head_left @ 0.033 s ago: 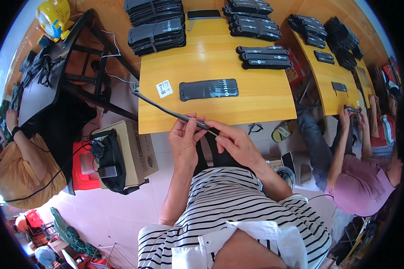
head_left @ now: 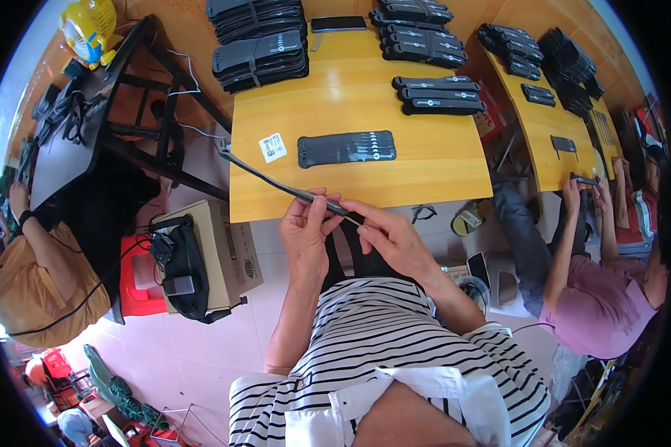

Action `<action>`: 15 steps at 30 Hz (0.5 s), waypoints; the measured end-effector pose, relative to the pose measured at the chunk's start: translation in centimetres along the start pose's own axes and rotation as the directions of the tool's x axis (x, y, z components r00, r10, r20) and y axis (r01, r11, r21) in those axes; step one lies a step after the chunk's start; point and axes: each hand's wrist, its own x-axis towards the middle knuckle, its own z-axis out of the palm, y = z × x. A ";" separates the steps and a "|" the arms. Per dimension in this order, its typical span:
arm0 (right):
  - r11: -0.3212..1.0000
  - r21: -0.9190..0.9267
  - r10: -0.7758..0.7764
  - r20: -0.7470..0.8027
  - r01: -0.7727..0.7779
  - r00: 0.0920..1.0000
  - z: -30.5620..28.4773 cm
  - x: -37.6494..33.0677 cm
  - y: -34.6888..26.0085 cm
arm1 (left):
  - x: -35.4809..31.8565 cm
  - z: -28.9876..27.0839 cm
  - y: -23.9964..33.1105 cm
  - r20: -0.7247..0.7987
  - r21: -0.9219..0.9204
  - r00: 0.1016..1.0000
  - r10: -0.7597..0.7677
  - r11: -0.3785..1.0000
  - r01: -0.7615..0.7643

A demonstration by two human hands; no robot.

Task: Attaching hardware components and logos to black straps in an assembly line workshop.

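Just off the near edge of the table (head_left: 440, 175), a long dark strap (head_left: 265, 177) runs from the table's left edge into my fingers. My left hand (head_left: 306, 242) is closed, pinching the strap between thumb and fingers. At the strap's near end, my right hand (head_left: 399, 242) is closed too, its thumb and fingertips on that end. A thin pale sliver shows by the right fingertips, too small to name. Beyond my hands a flat black band with white print (head_left: 347, 148) lies on the table, with a white printed label (head_left: 273, 147) to its left.
Stacks of black bands (head_left: 261, 59) and more bundles (head_left: 423, 46) stand at the back, with several folded bands (head_left: 440, 95) nearer. A dark phone-like slab (head_left: 338, 24) lies between. A carton (head_left: 227, 253) stands left; co-workers sit on both sides, one in a purple shirt (head_left: 600, 305).
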 end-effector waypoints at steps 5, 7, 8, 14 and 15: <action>0.999 -0.029 0.037 0.009 -0.036 0.999 0.0 0.0 0.0 | -0.1 0.0 -0.1 -0.009 0.024 1.000 0.023 0.999 -0.023; 0.999 -0.035 0.016 -0.007 -0.016 1.000 0.1 0.2 0.4 | -0.2 0.1 0.1 -0.011 0.044 0.999 0.050 0.998 -0.050; 0.999 -0.042 -0.006 -0.024 0.005 1.000 0.2 0.2 0.6 | -0.2 0.1 0.0 -0.011 0.044 0.999 0.049 0.998 -0.049; 0.999 -0.028 -0.025 -0.026 0.024 0.999 0.1 0.4 1.0 | -0.2 0.0 -0.2 -0.014 0.060 0.998 0.059 0.996 -0.058; 0.999 -0.028 -0.024 -0.026 0.024 0.999 0.1 0.4 1.0 | -0.2 0.0 -0.2 -0.017 0.068 0.998 0.065 0.996 -0.063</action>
